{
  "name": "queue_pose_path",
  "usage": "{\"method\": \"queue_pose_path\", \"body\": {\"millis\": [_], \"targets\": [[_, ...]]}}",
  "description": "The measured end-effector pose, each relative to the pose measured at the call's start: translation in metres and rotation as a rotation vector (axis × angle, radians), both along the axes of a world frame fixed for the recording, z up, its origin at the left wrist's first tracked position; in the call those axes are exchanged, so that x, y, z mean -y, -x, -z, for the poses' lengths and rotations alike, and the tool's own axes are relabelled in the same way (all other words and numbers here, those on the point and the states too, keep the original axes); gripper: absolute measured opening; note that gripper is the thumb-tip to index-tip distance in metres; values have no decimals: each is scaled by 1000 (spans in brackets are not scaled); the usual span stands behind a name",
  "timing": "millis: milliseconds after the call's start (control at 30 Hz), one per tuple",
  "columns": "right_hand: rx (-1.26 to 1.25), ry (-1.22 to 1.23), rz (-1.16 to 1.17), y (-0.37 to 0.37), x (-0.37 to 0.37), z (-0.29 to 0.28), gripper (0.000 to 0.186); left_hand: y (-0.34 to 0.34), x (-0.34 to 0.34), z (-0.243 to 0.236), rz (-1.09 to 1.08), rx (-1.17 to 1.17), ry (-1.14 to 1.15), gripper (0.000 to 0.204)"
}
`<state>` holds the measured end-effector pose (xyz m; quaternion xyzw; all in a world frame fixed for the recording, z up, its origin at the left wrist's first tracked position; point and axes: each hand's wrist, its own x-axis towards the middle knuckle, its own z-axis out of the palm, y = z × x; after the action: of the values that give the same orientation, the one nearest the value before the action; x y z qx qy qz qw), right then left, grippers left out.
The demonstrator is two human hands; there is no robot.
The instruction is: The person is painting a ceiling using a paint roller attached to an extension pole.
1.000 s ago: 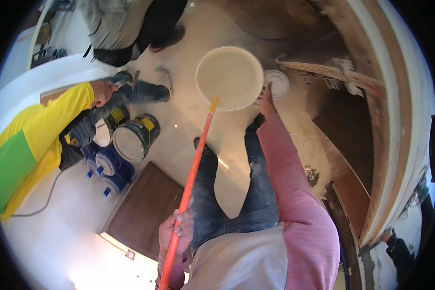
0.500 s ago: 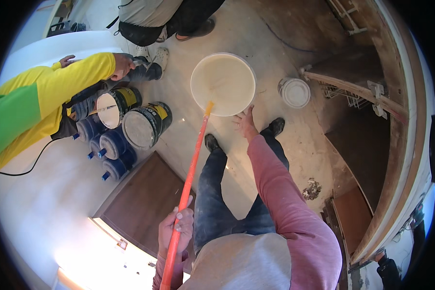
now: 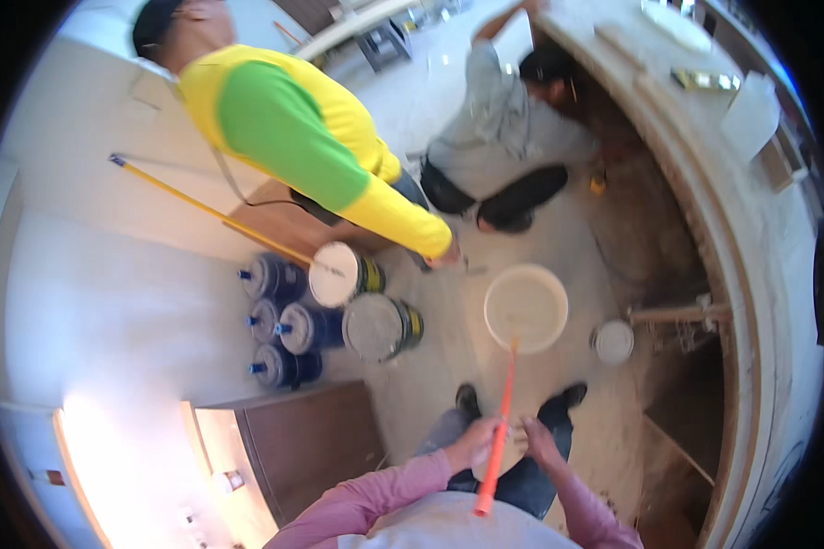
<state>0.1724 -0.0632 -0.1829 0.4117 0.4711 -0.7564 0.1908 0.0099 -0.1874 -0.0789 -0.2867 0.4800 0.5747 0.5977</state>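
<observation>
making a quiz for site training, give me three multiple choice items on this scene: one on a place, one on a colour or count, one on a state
1. Where does the long orange pole end?
A. in the round cream bucket
B. on the curved counter
C. among the water jugs

2. How many blue water jugs lie by the wall?
A. two
B. four
C. six

3. How is the pole held?
A. left hand only
B. both hands
C. lying loose

Answers:
1 A, its tip sits inside the bucket.
2 B, four blue caps show.
3 B, the left hand grips it and the right hand closes on it from the other side.
</observation>
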Motion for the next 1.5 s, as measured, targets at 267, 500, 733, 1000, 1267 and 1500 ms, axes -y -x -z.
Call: {"method": "queue_pose_path", "body": {"millis": [267, 500, 733, 1000, 1267, 1500], "targets": [[88, 211, 31, -14, 41, -198, 46, -30, 29, 75, 536, 99, -166, 25], [428, 254, 168, -88, 99, -139, 31, -16, 82, 128, 1267, -671, -619, 36], [526, -825, -524, -155, 81, -168, 39, 109, 219, 169, 1547, -1456, 96, 28], [423, -784, -522, -136, 32, -167, 36, 113, 379, 100, 24, -629, 507, 12], [438, -510, -536, -91, -35, -163, 38, -29, 367, 121, 629, -742, 488, 39], [238, -853, -845, -134, -57, -192, 35, -67, 315, 148, 671, -939, 436, 42]]}}
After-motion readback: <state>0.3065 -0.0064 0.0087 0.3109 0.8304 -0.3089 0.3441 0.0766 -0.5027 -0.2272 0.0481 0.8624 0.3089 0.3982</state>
